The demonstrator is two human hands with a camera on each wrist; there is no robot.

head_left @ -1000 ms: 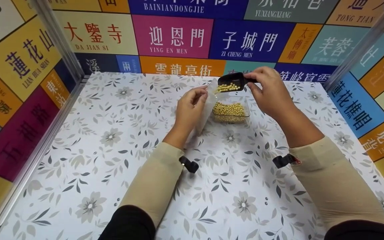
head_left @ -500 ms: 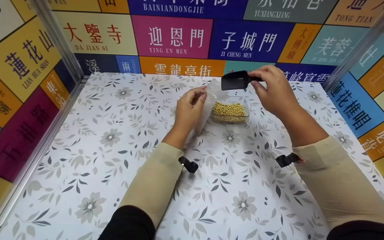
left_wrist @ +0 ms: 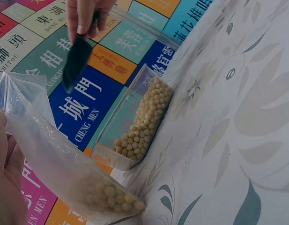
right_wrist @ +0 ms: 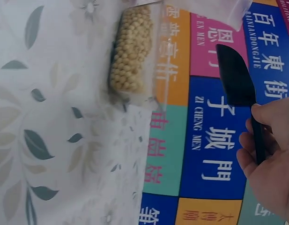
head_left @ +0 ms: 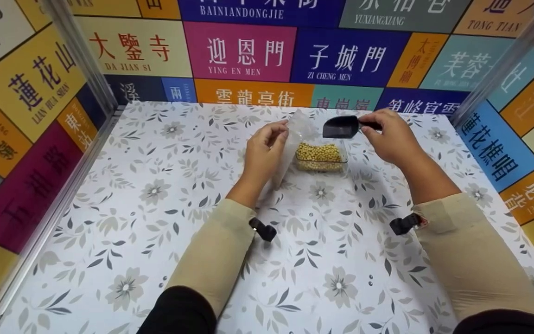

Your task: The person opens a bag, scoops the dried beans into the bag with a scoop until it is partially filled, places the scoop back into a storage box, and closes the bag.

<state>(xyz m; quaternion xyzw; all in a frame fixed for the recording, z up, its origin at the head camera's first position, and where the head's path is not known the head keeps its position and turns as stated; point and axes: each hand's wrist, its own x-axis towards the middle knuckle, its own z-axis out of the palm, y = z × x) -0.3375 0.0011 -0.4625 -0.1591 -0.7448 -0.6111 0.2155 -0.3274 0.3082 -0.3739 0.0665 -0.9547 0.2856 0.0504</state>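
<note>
My left hand pinches the upper edge of a clear plastic bag, keeping it upright on the table. Yellow soybeans lie at the bottom of the bag in the left wrist view. With curled fingers, my right hand grips the handle of a black scoop. No beans show in the scoop, which hovers behind and above the right side of a clear rectangular container. That container stands just right of the bag and holds a heap of soybeans.
A white tablecloth with grey flowers and leaves covers the table. Colourful panels with lettering wall in the back and both sides, with metal posts at the corners. Both wrists carry small black cameras.
A second ago the scoop held soybeans at the bag's mouth. Half a second ago it showed none. Since then it has moved right and down. My left hand and bag have stayed put.
</note>
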